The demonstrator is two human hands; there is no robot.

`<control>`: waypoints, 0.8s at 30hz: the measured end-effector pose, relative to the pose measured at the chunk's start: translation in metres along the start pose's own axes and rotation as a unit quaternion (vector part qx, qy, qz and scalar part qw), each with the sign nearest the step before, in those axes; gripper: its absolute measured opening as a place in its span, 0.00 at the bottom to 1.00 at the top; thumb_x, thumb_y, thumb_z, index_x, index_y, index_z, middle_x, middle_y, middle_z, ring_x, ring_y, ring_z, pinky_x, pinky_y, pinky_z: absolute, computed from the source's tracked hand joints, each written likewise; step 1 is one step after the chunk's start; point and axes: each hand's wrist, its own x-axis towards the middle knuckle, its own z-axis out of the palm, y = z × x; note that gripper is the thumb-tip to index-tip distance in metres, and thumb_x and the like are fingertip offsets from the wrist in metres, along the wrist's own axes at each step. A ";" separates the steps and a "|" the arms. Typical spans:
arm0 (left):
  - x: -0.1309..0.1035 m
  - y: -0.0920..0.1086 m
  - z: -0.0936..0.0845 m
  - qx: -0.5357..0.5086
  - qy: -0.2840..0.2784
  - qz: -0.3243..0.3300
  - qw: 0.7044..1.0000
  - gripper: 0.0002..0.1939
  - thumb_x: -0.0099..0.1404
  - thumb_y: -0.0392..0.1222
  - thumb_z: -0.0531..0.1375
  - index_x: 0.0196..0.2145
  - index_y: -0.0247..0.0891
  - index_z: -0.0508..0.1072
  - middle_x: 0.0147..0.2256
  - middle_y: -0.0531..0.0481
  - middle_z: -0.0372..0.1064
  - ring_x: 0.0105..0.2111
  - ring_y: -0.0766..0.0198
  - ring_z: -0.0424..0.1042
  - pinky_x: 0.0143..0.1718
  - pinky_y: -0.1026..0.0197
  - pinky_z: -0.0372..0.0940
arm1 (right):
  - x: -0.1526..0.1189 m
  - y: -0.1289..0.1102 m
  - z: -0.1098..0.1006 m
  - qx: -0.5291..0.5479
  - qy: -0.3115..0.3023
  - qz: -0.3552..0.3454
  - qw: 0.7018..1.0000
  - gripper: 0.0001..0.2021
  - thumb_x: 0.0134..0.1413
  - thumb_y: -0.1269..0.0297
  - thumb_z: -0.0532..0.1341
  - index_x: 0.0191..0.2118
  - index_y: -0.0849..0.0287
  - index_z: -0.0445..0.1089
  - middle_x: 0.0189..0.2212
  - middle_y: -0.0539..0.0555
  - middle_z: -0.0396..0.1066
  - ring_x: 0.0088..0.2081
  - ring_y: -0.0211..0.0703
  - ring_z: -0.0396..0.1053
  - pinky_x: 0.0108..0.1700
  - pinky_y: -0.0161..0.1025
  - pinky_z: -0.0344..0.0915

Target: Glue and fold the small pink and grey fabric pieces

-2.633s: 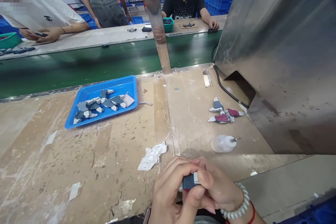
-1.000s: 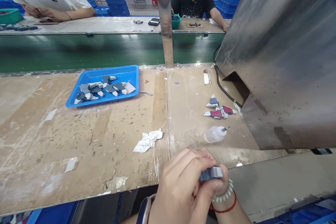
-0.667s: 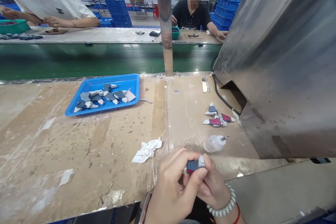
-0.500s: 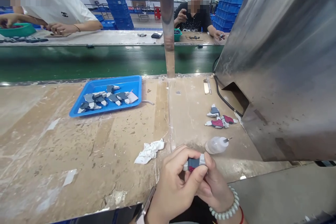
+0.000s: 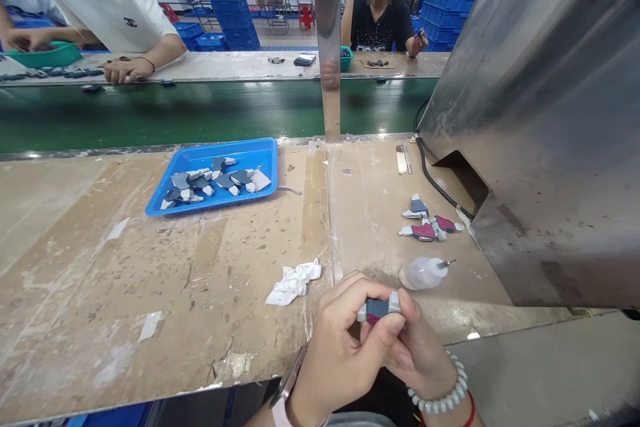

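Between my two hands is a small part (image 5: 378, 309) in dark blue-grey, light grey and dark red. My left hand (image 5: 345, 340) pinches it with thumb and fingers from the left. My right hand (image 5: 417, 350) has its fingertips closed on the part's right end. A clear bottle with a thin metal tip (image 5: 424, 273) lies just beyond my right hand. Several grey and dark red parts (image 5: 424, 231) rest on the table behind the bottle. To the left of the hands lies a crumpled white cloth (image 5: 294, 282).
A blue tray (image 5: 210, 211) with several grey parts sits at the left. A metal housing (image 5: 550, 147) stands at the right, a black cable (image 5: 424, 163) beside it. A metal post (image 5: 327, 47) rises before the green conveyor (image 5: 225, 113). Two people sit across it.
The view has shifted slightly, so the table's things appear a little further right or left-to-right displaced. My hands keep the same hold. The person in black has raised both hands.
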 end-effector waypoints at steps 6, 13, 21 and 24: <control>0.000 0.001 0.002 0.005 0.013 0.039 0.999 0.13 0.71 0.49 0.59 0.38 0.37 0.76 0.32 0.45 0.75 0.33 0.59 0.73 0.35 0.59 0.65 | 0.002 -0.004 0.001 -0.003 -0.020 -0.033 0.999 0.41 0.59 0.35 0.58 0.08 0.55 0.41 0.04 0.41 0.38 0.09 0.26 0.41 0.17 0.32 0.42; -0.002 0.004 0.003 -0.015 0.012 0.067 0.998 0.16 0.71 0.54 0.59 0.39 0.37 0.76 0.33 0.43 0.75 0.34 0.58 0.74 0.35 0.58 0.66 | -0.006 -0.001 -0.002 -0.019 -0.009 -0.033 0.999 0.33 0.58 0.37 0.61 0.16 0.58 0.56 0.07 0.37 0.38 0.09 0.25 0.37 0.14 0.29 0.38; -0.002 0.005 0.002 -0.020 0.007 0.080 0.997 0.12 0.72 0.49 0.59 0.41 0.38 0.75 0.35 0.46 0.74 0.35 0.60 0.74 0.37 0.59 0.66 | -0.004 -0.006 0.000 -0.023 -0.006 -0.013 1.000 0.30 0.55 0.37 0.64 0.21 0.61 0.64 0.07 0.37 0.44 0.10 0.24 0.39 0.16 0.29 0.41; -0.002 0.004 0.001 -0.017 -0.003 0.078 0.997 0.13 0.73 0.50 0.58 0.42 0.38 0.75 0.35 0.45 0.74 0.35 0.60 0.73 0.37 0.59 0.65 | -0.004 -0.008 0.002 -0.023 -0.002 -0.010 1.000 0.29 0.54 0.37 0.65 0.23 0.63 0.67 0.08 0.38 0.47 0.10 0.24 0.40 0.17 0.30 0.42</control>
